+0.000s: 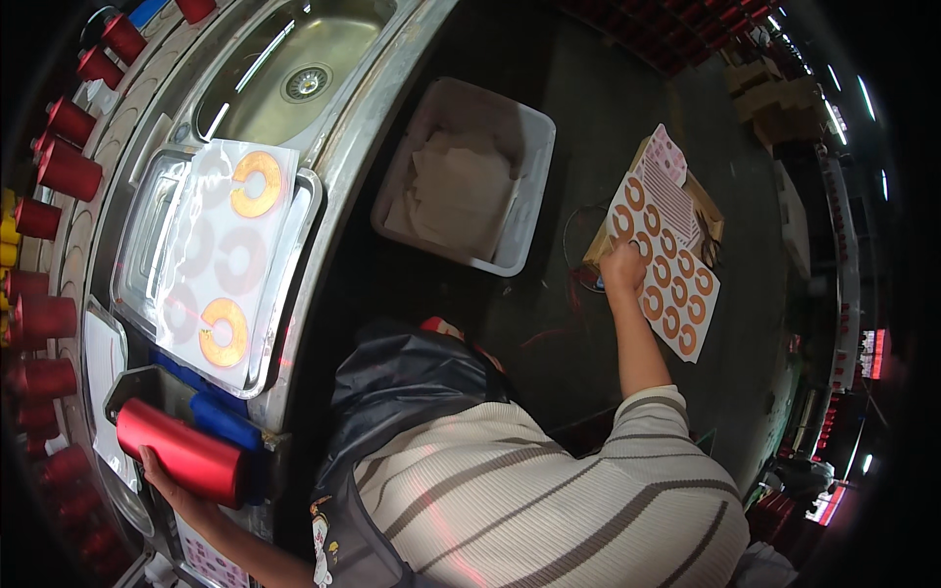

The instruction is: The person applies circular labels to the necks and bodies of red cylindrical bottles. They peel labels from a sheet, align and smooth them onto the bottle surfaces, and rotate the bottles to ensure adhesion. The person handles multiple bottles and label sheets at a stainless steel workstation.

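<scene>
Nearest the camera is the wearer's striped knit top (569,490), with a dark apron (412,377) bunched at the front. Both arms are spread wide, one to each side of the body.

The left forearm runs low from the lower edge toward the picture's left. The left hand (173,490) is at the lower side of a glossy red cylinder (181,453), at its left end, with a fingertip against the surface. Most of the hand is hidden or in shadow; whether it clasps the cylinder or only steadies it cannot be told. The cylinder lies on its side, tilted, beside a dark bracket (157,385) and a blue part (221,419).

Ahead of it, a metal tray (314,201) bears a translucent sheet (223,279) with two orange C-shapes at its right side.

The right arm reaches out to the right, sleeve pushed up to the elbow, forearm bare. The right hand (624,268) is bent inward, fingers curled at the left edge of a white sheet (676,289) with rows of orange C-shapes; whether they pinch it cannot be told. The sheet overlies a shallow brown box (708,204).

Farther off are a white bin (537,181) containing pale paper (456,186), and a steel sink (265,118).
</scene>
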Motion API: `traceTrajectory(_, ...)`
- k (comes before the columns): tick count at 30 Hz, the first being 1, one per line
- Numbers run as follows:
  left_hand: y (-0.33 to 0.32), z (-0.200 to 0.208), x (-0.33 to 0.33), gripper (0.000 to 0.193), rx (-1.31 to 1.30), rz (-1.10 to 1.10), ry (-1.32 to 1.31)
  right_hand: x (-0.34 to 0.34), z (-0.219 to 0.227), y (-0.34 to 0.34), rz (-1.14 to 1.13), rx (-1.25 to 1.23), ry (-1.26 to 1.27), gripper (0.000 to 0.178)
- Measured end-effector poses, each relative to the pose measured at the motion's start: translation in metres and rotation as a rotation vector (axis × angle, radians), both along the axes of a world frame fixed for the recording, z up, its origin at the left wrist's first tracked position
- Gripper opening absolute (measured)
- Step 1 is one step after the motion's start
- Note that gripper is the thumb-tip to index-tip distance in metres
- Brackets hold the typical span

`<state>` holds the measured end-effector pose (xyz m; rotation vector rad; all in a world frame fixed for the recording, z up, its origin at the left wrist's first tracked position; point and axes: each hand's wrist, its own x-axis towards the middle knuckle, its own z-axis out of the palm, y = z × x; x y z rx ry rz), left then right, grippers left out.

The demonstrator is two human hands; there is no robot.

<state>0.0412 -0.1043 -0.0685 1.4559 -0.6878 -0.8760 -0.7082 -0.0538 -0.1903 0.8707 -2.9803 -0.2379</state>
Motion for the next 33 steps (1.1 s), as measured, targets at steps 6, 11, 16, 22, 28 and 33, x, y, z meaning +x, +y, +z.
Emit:
traceTrajectory(6,0.000,0.002,-0.011,0.058,0.019,0.067,0.078,0.013,0.009,0.007,-0.144,0.315,-0.188,0.039)
traceTrajectory(11,-0.003,0.009,-0.020,0.064,0.050,0.050,0.113,0.011,-0.002,0.016,-0.165,0.354,-0.195,0.039)
traceTrajectory(16,0.003,0.010,-0.016,0.068,0.070,0.027,0.183,0.027,0.027,-0.007,-0.114,0.301,-0.315,0.045)
traceTrajectory(22,-0.003,0.015,-0.023,0.070,0.099,0.007,0.133,-0.099,-0.034,-0.024,-0.042,-0.208,-0.024,0.041)
traceTrajectory(28,0.000,0.018,-0.023,0.067,0.094,0.043,0.026,-0.150,-0.029,-0.072,-0.071,-0.202,0.088,0.042)
traceTrajectory(33,0.004,0.017,-0.022,0.064,0.083,0.105,0.080,-0.170,-0.022,-0.102,-0.158,-0.086,0.028,0.046)
